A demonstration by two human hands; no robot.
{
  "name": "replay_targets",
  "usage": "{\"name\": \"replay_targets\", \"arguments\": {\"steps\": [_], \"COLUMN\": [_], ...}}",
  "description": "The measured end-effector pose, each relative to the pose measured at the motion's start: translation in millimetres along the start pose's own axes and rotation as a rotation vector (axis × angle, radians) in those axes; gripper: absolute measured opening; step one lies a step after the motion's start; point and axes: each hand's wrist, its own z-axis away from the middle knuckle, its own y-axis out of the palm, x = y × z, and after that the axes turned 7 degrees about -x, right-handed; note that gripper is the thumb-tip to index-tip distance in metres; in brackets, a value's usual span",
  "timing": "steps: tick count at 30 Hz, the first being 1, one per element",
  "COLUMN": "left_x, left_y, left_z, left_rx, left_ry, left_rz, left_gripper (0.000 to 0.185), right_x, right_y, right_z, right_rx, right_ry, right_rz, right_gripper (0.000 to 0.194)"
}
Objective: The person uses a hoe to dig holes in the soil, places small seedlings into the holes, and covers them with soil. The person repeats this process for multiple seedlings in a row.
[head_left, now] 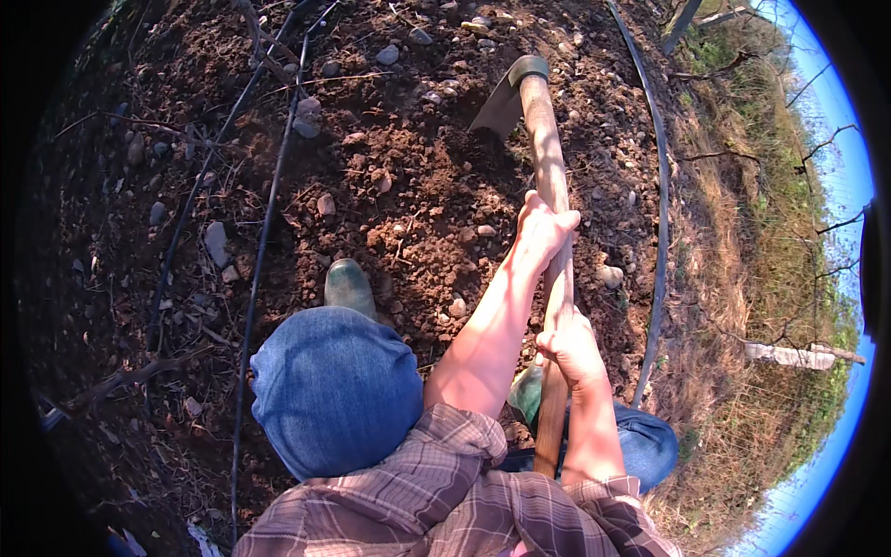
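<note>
A hoe with a long wooden handle (545, 150) and a wide metal blade (502, 106) points away from me. The blade's edge meets or hangs just over the loose brown soil (424, 174); I cannot tell which. My left hand (546, 226) is closed round the handle at about its middle. Nearer to my body, my right hand (572, 348) grips the same handle. The handle's near end passes down towards my plaid shirt and is partly hidden.
Black hoses (268, 223) run along the ground at left, and another dark hose (658, 209) lies at right. Stones (217, 244) and dry twigs are scattered about. A green boot (349, 287) stands on the soil. Bare branches (731, 154) and dry grass border the right side.
</note>
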Motion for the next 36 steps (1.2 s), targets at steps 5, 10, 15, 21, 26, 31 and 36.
{"name": "replay_targets", "arguments": {"steps": [5, 10, 15, 21, 26, 31, 36], "left_x": [9, -14, -55, 2, 58, 76, 92], "left_y": [10, 48, 94, 89, 79, 70, 58], "left_z": [2, 14, 26, -20, -23, -7, -10], "left_rx": [-0.032, -0.030, 0.132, 0.076, -0.058, 0.142, 0.211], "left_ry": [0.213, 0.363, 0.399, 0.076, 0.168, 0.317, 0.239], "left_rz": [-0.251, 0.041, -0.127, -0.269, -0.362, -0.430, -0.301], "left_gripper": [0.047, 0.043, 0.057, 0.048, 0.035, 0.019, 0.031], "right_x": [7, 38, 64, 42, -1, -22, -52], "right_y": [-12, -35, -63, -53, -35, -45, -41], "right_z": [27, 39, 17, -83, -85, -43, 30], "right_rx": [0.076, -0.033, -0.141, -0.057, 0.052, 0.060, 0.024], "right_ry": [0.097, 0.095, -0.092, 0.069, 0.096, 0.087, 0.145], "right_rz": [-0.291, -0.245, -0.411, -0.320, -0.362, -0.422, -0.346], "right_gripper": [0.038, 0.042, 0.037, 0.021, 0.022, 0.023, 0.030]}}
